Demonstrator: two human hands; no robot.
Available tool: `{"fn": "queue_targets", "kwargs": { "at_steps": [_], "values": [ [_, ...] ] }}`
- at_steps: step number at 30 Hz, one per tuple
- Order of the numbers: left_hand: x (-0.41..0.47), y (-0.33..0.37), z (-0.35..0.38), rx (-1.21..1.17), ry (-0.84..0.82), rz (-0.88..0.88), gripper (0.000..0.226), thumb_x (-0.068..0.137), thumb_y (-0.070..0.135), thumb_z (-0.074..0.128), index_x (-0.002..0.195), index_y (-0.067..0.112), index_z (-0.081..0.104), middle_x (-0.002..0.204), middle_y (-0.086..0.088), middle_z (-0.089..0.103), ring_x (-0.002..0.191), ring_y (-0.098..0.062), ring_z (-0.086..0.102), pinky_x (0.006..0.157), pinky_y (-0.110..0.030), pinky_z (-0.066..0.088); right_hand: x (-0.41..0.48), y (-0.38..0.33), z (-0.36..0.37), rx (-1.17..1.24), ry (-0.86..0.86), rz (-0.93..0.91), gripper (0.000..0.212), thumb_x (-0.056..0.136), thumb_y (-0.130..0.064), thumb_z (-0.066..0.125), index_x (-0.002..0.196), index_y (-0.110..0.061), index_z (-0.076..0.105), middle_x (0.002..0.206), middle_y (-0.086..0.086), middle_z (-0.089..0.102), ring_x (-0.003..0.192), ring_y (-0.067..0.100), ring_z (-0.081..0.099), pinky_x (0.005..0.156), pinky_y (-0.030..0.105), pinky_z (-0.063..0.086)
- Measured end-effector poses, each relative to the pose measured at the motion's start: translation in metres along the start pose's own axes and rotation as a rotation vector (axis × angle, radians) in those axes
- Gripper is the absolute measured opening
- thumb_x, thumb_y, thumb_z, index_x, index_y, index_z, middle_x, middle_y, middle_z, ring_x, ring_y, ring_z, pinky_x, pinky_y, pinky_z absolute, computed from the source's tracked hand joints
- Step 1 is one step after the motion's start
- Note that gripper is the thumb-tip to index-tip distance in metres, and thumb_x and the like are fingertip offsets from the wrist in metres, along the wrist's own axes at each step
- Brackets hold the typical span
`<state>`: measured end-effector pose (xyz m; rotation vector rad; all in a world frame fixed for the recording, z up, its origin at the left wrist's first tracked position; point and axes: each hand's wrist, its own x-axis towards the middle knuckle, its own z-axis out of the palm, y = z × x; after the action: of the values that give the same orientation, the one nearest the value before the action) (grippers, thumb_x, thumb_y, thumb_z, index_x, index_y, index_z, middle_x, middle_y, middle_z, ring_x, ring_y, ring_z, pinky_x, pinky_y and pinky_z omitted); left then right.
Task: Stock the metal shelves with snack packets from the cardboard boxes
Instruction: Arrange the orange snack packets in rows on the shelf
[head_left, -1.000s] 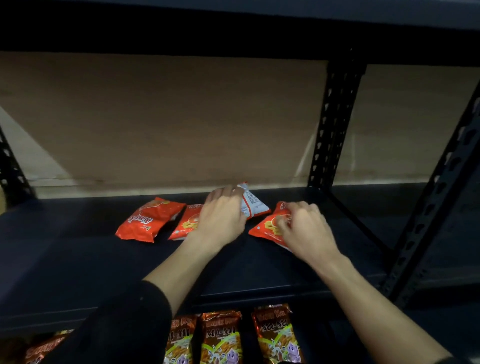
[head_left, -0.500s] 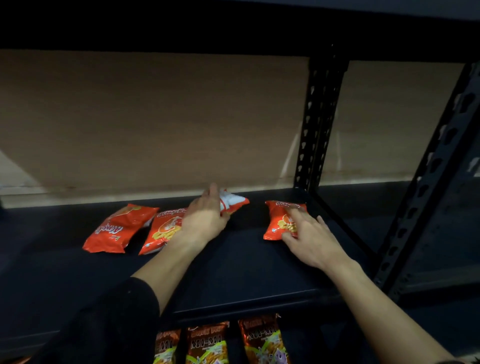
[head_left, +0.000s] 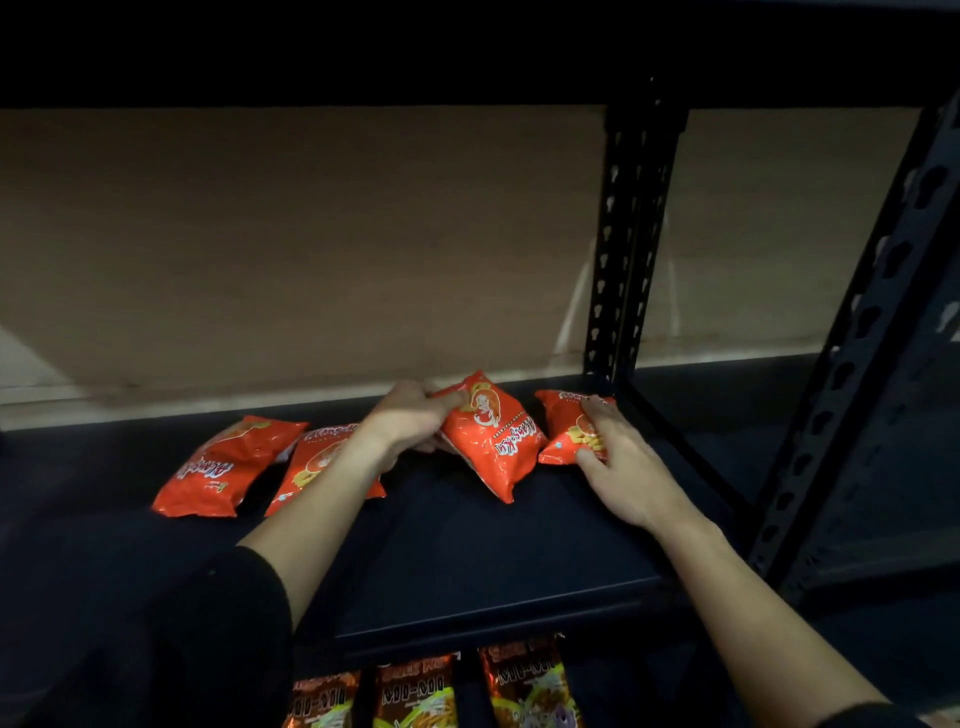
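Observation:
Several orange snack packets lie toward the back of a dark metal shelf (head_left: 483, 561). My left hand (head_left: 410, 421) grips one packet (head_left: 493, 441) by its top edge and holds it tilted, its lower corner near the shelf. My right hand (head_left: 623, 462) rests with straight fingers on the rightmost packet (head_left: 563, 431), beside the upright post. Two more packets lie flat to the left: one at the far left (head_left: 223, 467), and another (head_left: 317, 457) partly hidden under my left forearm.
A perforated black upright (head_left: 631, 234) stands behind the right packet, and a second one (head_left: 862, 332) rises at the right front. A brown board (head_left: 311, 249) backs the shelf. Below the shelf edge, three brown noodle-snack packets (head_left: 415, 696) show.
My left hand has lifted and turned its packet so the printed front faces up and moved it right. My right hand stays on the rightmost packet, pushed nearer the post.

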<state>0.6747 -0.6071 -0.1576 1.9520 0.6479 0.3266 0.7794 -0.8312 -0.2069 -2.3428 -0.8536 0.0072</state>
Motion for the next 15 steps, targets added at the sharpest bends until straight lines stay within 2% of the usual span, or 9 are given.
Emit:
{"fn": "queue_targets", "kwargs": {
  "at_steps": [2,3,5,7,8,10,12,15],
  "values": [
    [0.007,-0.008,0.002,0.045,0.04,-0.006,0.02,0.093,0.037,0.063,0.098,0.017,0.064,0.079,-0.004,0.072,0.058,-0.014,0.066,0.053,-0.023,0.048,-0.001,0.002,0.0,0.014,0.035,-0.001,0.068,0.097,-0.027,0.051,0.158,-0.023,0.021,0.165,-0.005,0.018,0.152,0.011,0.011,0.124,0.036,0.014],
    [0.011,-0.011,0.001,0.1,0.072,0.006,0.023,0.092,0.038,0.066,0.098,0.016,0.065,0.087,-0.005,0.072,0.066,-0.016,0.065,0.058,-0.025,0.049,-0.002,0.003,0.001,0.017,0.052,0.002,0.068,0.096,-0.026,0.051,0.157,-0.022,0.023,0.165,-0.004,0.02,0.152,0.011,0.012,0.124,0.039,0.014],
    [0.014,-0.013,-0.002,0.28,0.119,0.029,0.026,0.088,0.04,0.07,0.1,0.017,0.065,0.104,-0.004,0.07,0.088,-0.02,0.064,0.078,-0.029,0.051,-0.003,0.003,0.002,0.003,0.084,0.005,0.067,0.094,-0.025,0.052,0.156,-0.022,0.026,0.163,-0.002,0.025,0.151,0.013,0.015,0.124,0.043,0.012],
    [0.013,-0.014,0.0,0.465,0.171,0.05,0.038,0.087,0.039,0.07,0.118,0.018,0.061,0.122,-0.006,0.065,0.11,-0.024,0.061,0.095,-0.035,0.048,-0.004,0.003,0.002,-0.017,0.116,0.012,0.066,0.092,-0.025,0.053,0.154,-0.022,0.029,0.161,-0.001,0.03,0.149,0.015,0.022,0.124,0.045,0.012],
    [0.01,-0.013,0.001,0.501,0.202,0.092,0.042,0.089,0.035,0.068,0.126,0.019,0.056,0.13,-0.006,0.059,0.118,-0.026,0.057,0.1,-0.037,0.046,-0.005,0.003,0.001,-0.015,0.134,0.021,0.066,0.091,-0.025,0.054,0.153,-0.021,0.031,0.159,0.0,0.033,0.148,0.017,0.026,0.124,0.047,0.013],
    [0.001,-0.012,0.004,0.501,0.238,0.292,0.033,0.094,0.026,0.061,0.126,0.024,0.052,0.136,-0.002,0.053,0.125,-0.024,0.051,0.103,-0.034,0.041,-0.007,0.002,0.001,0.004,0.168,0.039,0.065,0.09,-0.023,0.054,0.151,-0.019,0.033,0.155,0.003,0.038,0.144,0.021,0.032,0.122,0.048,0.018],
    [-0.006,-0.012,0.005,0.539,0.137,0.542,0.023,0.095,0.019,0.055,0.117,0.026,0.054,0.133,0.003,0.055,0.125,-0.02,0.05,0.103,-0.029,0.037,-0.009,0.0,0.0,0.021,0.19,0.055,0.063,0.089,-0.022,0.055,0.149,-0.015,0.033,0.151,0.006,0.043,0.141,0.024,0.036,0.12,0.048,0.022],
    [-0.016,-0.014,0.007,0.723,-0.074,0.645,0.022,0.099,0.021,0.049,0.118,0.025,0.059,0.145,0.007,0.05,0.134,-0.014,0.045,0.114,-0.032,0.03,-0.011,-0.001,-0.001,0.018,0.183,0.085,0.057,0.091,-0.022,0.054,0.144,-0.011,0.037,0.144,0.009,0.049,0.136,0.026,0.04,0.117,0.049,0.027]
  ]
}}
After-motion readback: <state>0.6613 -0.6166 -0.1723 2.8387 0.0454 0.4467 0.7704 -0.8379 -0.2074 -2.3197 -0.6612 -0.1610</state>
